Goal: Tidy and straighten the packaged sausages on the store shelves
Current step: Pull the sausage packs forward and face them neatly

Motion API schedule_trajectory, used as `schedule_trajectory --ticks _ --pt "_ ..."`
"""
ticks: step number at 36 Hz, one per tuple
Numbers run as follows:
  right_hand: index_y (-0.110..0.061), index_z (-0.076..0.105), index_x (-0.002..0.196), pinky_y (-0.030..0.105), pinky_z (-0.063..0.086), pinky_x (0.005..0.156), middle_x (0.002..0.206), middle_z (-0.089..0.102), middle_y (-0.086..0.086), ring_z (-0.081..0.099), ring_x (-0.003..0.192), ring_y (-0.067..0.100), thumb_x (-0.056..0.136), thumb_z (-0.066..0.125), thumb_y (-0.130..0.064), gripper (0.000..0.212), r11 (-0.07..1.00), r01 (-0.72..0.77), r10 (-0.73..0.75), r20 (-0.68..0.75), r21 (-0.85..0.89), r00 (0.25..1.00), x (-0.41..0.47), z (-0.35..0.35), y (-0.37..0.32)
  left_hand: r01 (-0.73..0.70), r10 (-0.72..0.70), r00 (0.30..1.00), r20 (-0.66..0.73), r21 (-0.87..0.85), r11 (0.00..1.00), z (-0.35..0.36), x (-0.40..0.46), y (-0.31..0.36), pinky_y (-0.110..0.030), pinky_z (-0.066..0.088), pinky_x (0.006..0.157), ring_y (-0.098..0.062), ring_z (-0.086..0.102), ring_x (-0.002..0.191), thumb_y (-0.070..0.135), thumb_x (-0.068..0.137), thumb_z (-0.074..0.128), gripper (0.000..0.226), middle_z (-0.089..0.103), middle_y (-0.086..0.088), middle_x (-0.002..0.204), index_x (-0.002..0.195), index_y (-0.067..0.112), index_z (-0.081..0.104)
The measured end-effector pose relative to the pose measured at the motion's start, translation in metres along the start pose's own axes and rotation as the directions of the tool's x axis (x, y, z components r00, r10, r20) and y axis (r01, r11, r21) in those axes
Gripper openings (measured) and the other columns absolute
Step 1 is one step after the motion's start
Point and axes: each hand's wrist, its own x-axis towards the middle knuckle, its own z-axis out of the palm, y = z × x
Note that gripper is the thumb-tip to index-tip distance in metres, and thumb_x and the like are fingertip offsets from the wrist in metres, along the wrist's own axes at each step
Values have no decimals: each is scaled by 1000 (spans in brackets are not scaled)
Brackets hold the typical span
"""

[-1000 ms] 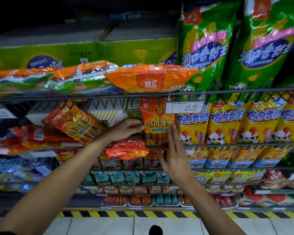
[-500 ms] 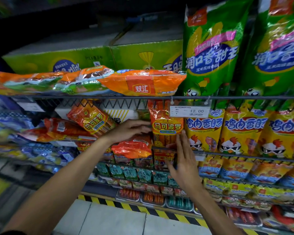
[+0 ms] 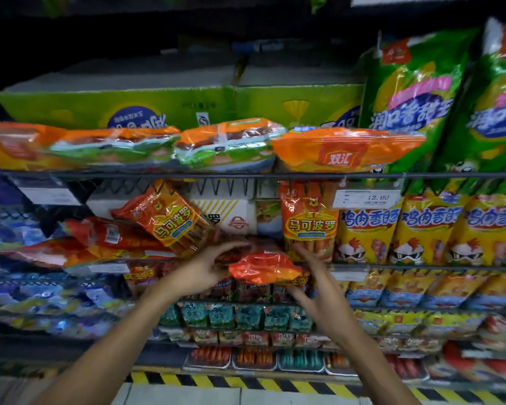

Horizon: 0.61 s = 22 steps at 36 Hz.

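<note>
A crumpled orange-red sausage pack (image 3: 263, 268) lies flat at the front of the middle wire shelf (image 3: 421, 268). My left hand (image 3: 205, 267) touches its left end, fingers stretched over the dark red packs behind it. My right hand (image 3: 313, 279), blurred and with fingers spread, is at the pack's right end, just below an upright orange sausage pack (image 3: 308, 220). A second orange pack (image 3: 170, 220) leans tilted to the left, on top of red packs (image 3: 108, 238) lying flat.
Yellow chicken-sausage bags (image 3: 427, 229) stand in a row to the right under a price tag (image 3: 365, 197). Orange and green packs (image 3: 225, 144) lie on the upper shelf before green cartons (image 3: 114, 103). Tall green bags (image 3: 412, 100) stand right. Lower shelves hold small packs.
My right hand dropped from the upright orange pack to the right end of the lying pack. My left hand drew back to that pack's left end. The view shifted up and left.
</note>
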Motion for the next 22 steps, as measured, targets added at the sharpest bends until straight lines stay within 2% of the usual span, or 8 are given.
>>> schedule_trajectory --ticks 2,4,6,11,15,17,19,22 --pt "-53 23 151 27 40 109 157 34 -19 36 140 2 94 71 -20 82 998 -48 49 -26 30 998 9 11 -7 -46 46 999 8 35 998 2 -2 -16 -38 47 97 18 55 107 3 96 61 66 41 17 147 147 39 39" --pt "-57 34 143 27 47 102 146 51 -11 49 130 9 88 72 -10 82 993 -104 108 -78 55 991 17 25 -11 -99 100 995 -14 77 992 5 -3 -30 -45 41 113 -5 41 140 28 94 67 71 34 16 157 151 49 31" --pt "-53 44 135 20 49 95 133 60 -8 57 119 11 85 72 -1 77 984 -146 160 -147 101 976 24 38 -13 -132 135 991 -22 109 985 6 -2 -42 -54 28 121 -22 25 151 45 91 67 73 29 17 161 149 58 25" --pt "-45 53 121 9 49 87 116 61 -24 57 104 -13 86 71 10 67 957 -208 252 -233 201 939 27 48 -23 -172 175 984 -38 74 982 9 5 -48 -50 24 123 -19 19 152 37 92 71 76 26 23 159 144 66 24" --pt "-42 59 125 29 55 91 120 68 -15 64 112 8 82 71 13 70 949 -207 266 -250 238 931 29 50 -24 -243 259 963 -69 187 952 10 14 -45 -16 17 120 8 22 138 30 86 78 76 30 26 150 148 43 35" --pt "-43 59 121 20 54 87 116 68 -20 64 108 -1 84 71 12 67 957 -219 265 -270 190 926 30 49 -31 -254 277 955 -110 187 949 12 19 -42 3 11 107 11 24 130 23 84 80 74 37 19 147 147 33 43" --pt "-36 63 116 16 54 84 109 68 -22 65 101 -5 87 70 9 54 955 -235 280 -282 183 918 32 47 -35 -228 250 954 -166 141 963 14 20 -40 5 16 103 11 29 125 17 84 79 68 40 24 139 145 27 50" --pt "-20 66 99 27 56 77 89 69 -17 69 92 11 89 72 0 23 960 -239 274 -324 142 906 39 43 -43 -200 214 947 -241 81 976 14 22 -40 -6 34 102 0 48 126 35 90 74 49 55 20 135 137 31 59"
